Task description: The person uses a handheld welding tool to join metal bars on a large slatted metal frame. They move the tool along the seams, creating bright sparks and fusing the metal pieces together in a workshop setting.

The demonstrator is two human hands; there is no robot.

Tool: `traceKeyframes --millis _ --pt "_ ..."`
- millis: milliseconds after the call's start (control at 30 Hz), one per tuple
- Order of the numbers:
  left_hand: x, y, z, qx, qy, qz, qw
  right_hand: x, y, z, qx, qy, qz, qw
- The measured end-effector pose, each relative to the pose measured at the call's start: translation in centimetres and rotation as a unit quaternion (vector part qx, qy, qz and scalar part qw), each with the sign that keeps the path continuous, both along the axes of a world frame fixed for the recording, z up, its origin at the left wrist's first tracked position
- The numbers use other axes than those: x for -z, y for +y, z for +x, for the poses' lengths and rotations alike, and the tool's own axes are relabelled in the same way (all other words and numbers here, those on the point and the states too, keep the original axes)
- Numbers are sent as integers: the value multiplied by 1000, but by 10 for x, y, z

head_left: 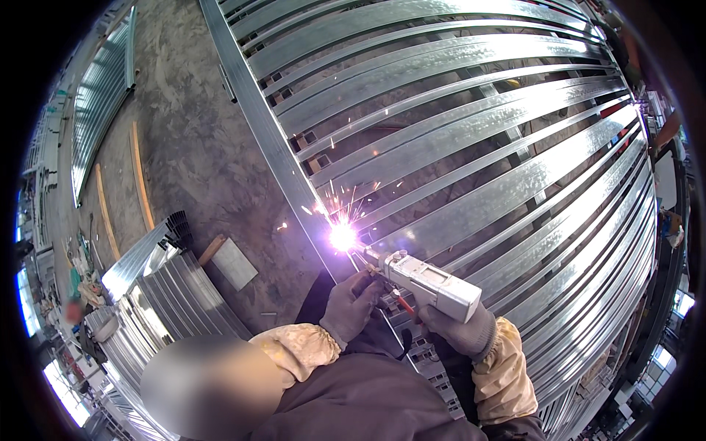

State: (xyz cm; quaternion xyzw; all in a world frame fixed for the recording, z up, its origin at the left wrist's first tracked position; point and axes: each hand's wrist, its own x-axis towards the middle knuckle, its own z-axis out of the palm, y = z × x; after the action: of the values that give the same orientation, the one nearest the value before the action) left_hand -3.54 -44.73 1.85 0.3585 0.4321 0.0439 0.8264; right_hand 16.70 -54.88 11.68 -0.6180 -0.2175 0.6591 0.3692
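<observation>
My right hand [463, 332], in a grey glove, is closed around the grip of a pale metal handheld welding gun [434, 283]. The gun's nozzle points up and left at a bright white-violet glare [342, 237] with sparks flying from it. That spot lies on the long side rail [257, 125] of a slatted metal panel, where slat ends meet the rail; the glare hides the joint itself. Just under the nozzle, my gloved left hand [349, 303] has its fingers pinched together at a small brass-coloured part. What exactly they grip is hidden. A red piece shows below the gun.
Shiny metal slats [471, 125] spread across the right side with gaps between them. At the lower left, metal profiles [187, 294] lie stacked beside a grey plate [234, 263]. Wooden strips [140, 176] and another ribbed panel [103, 103] lie on the concrete floor [191, 132].
</observation>
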Motion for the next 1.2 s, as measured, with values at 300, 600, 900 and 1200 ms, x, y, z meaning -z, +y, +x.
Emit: traceKeyframes --millis 300,600,900,1200 --pt "13 -5 -1 13 -11 67 998 -9 -4 2 51 28 -14 998" --pt "1 1 7 -53 29 -28 998 -3 6 3 72 42 -26 996" --pt "16 0 2 -30 32 1 999 11 6 4 60 21 -22 998" --pt "11 0 6 -58 20 -5 998 12 7 5 70 16 -21 997"
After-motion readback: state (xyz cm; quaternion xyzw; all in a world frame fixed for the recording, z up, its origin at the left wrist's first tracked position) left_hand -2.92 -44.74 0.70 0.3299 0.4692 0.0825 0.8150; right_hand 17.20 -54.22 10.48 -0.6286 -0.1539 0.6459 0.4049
